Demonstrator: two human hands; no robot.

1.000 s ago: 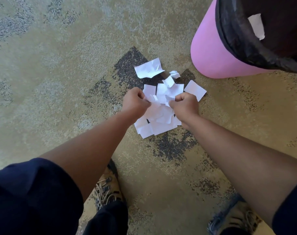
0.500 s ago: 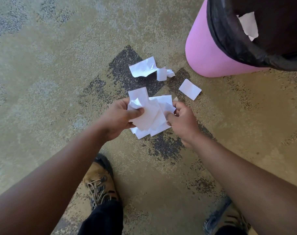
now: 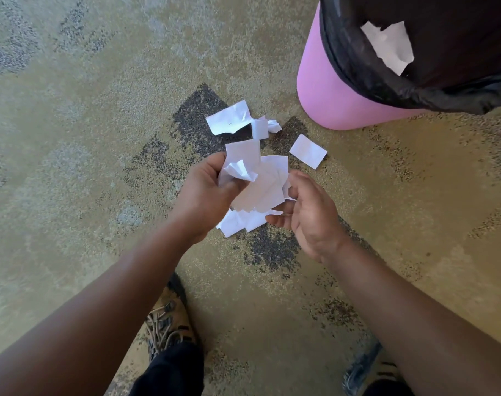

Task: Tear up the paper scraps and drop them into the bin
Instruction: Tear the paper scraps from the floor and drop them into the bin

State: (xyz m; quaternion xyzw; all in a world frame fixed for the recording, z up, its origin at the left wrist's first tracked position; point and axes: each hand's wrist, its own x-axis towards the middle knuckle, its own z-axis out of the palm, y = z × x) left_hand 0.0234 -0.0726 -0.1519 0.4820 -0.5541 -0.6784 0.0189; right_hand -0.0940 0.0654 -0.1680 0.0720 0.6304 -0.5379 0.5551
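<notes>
Mottled tan-and-grey carpet (image 3: 86,172) fills the floor. A pink bin (image 3: 326,90) with a black liner (image 3: 358,72) stands far right, one paper scrap (image 3: 389,45) inside. The left hand (image 3: 206,192) grips a bunch of white paper scraps (image 3: 260,187); the right hand (image 3: 309,215) pinches its near edge. Loose scraps (image 3: 229,118) lie beyond.

- Carpeted floor (image 3: 72,195), tan with dark speckled patches.
- Pink bin (image 3: 323,90) stands on it.
- Loose paper scraps (image 3: 229,118) and one flat scrap (image 3: 308,151) lie near the bin.
</notes>
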